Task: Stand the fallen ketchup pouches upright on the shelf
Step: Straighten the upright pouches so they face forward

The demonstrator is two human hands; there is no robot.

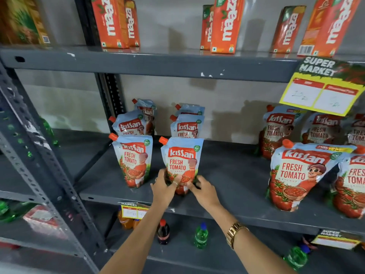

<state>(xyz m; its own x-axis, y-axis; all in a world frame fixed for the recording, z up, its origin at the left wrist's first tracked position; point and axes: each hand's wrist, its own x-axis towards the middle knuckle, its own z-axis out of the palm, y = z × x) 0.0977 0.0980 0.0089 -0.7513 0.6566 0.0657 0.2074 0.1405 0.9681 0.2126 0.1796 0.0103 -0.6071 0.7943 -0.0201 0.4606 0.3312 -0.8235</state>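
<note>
A small Kissan ketchup pouch [182, 157] with an orange cap stands upright at the front of the grey middle shelf [233, 186]. My left hand [165, 186] grips its lower left corner and my right hand [203, 189] touches its lower right corner. Another small pouch [132, 155] stands upright just to its left. Behind these, two rows of small pouches [187, 125] stand upright. At the right, several larger pouches [296, 171] stand upright, some leaning slightly.
Orange Maaza juice cartons [227, 24] line the upper shelf. A yellow price sign [320, 88] hangs from its edge at the right. Soda bottles [163, 231] stand on the lower shelf. A perforated grey upright [39, 155] runs down the left.
</note>
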